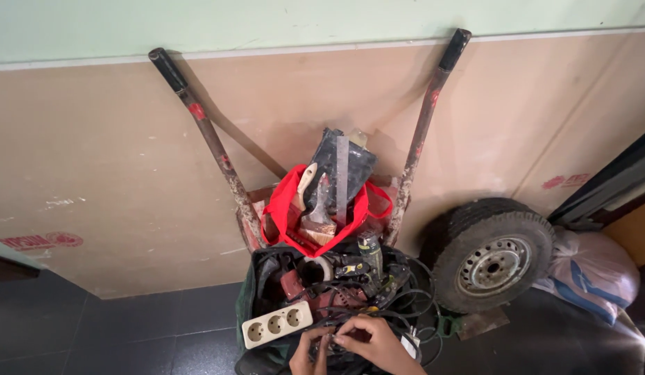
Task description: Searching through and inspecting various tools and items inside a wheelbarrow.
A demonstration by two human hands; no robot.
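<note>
Both hands are down at the near edge, deep in a dark tool bag (pixel 249 305). The left hand (pixel 310 351) and right hand (pixel 372 345) meet fingertip to fingertip over a tangle of black cable (pixel 399 305), fingers curled and pinching at it, though exactly which strand they grip I can't tell. Just left of the left hand lies a cream power strip (pixel 276 323), its long axis running left to right, right end tilted slightly far, sockets facing up. Beyond, a red bag (pixel 284 215) holds a paintbrush (pixel 318 219) standing handle-up. Both wrists are cut off by the frame's bottom edge; the bag's contents are a dim jumble.
</note>
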